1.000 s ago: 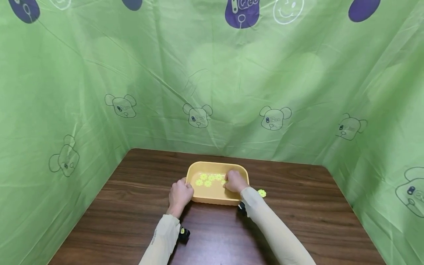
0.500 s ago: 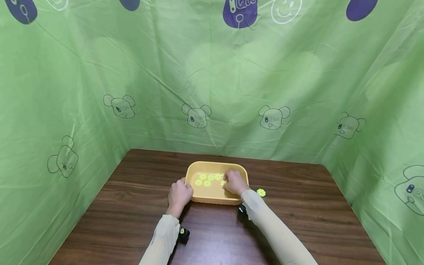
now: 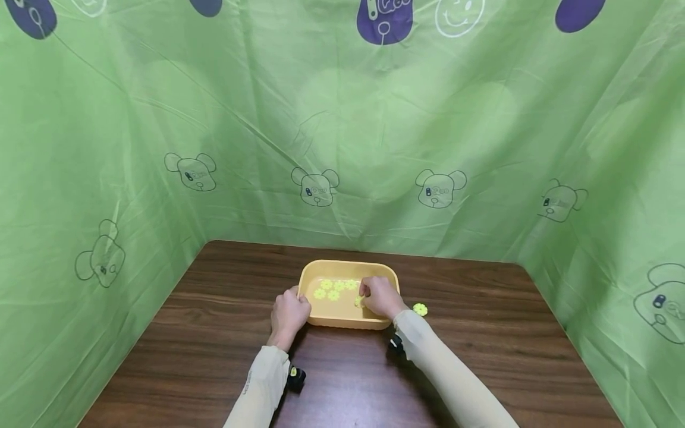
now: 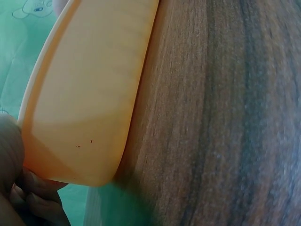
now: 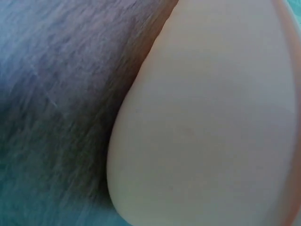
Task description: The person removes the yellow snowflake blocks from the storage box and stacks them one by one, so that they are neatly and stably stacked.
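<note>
A yellow rectangular plastic basin (image 3: 342,323) with rounded corners stands on the table. My left hand (image 3: 289,312) grips its left end; in the left wrist view the thumb lies at the rim and curled fingers show by the corner of the basin (image 4: 84,94). Inside, my right hand (image 3: 381,296) reaches over the right wall and pinches a small yellow-green flower-shaped piece (image 3: 358,302) at its fingertips. Several like flower pieces (image 3: 333,295) lie on the basin floor to the left. The right wrist view has only the basin's outer wall (image 5: 202,117), with the hand hidden.
Another flower-shaped piece (image 3: 420,310) lies on the dark wooden table (image 3: 342,368), right of the basin and close to the right sleeve. A green printed cloth (image 3: 374,131) hangs behind the table and along both sides.
The flower piece at the right fingertips has shifted slightly toward the person, away from the other pieces. My left hand keeps its place on the basin. The head view has shifted a little.
</note>
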Motion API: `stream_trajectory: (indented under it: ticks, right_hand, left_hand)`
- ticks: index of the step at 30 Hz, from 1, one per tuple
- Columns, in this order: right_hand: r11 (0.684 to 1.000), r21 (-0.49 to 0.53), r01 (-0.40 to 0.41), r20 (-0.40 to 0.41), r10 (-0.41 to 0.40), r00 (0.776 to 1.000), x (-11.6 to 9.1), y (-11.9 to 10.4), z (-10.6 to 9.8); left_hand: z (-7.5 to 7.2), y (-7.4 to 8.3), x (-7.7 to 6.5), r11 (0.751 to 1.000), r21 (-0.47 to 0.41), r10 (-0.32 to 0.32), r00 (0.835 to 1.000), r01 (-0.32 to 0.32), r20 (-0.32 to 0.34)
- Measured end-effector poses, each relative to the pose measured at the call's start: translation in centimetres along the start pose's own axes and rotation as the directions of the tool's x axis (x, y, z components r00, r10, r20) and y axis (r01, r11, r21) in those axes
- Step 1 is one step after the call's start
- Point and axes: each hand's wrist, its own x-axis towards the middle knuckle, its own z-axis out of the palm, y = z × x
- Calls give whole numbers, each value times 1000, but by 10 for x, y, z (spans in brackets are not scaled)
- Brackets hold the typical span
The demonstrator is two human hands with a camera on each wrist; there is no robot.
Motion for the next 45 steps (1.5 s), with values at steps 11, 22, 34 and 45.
stream_trajectory:
  ticks: [11,22,34,45]
  right_hand:
    - [997,59,56,-26,-54,998,-2,2,-15]
    - [994,110,-2,-121,16,992,-7,16,-67]
    - [988,114,-101,-116,114,987,-30,55,-107]
    - [943,200,-266,16,268,963,-59,117,-96]
  left_hand:
    - [-1,2,-3,1000,1,11,1000,-11,-5]
    - [-2,4,-4,1000,-11,8,1000,-8,-7]
    - [-2,3,-7,1000,-8,13,1000,-13,-15]
    - [-1,2,-8,1000,-8,-3,1000,3,-7]
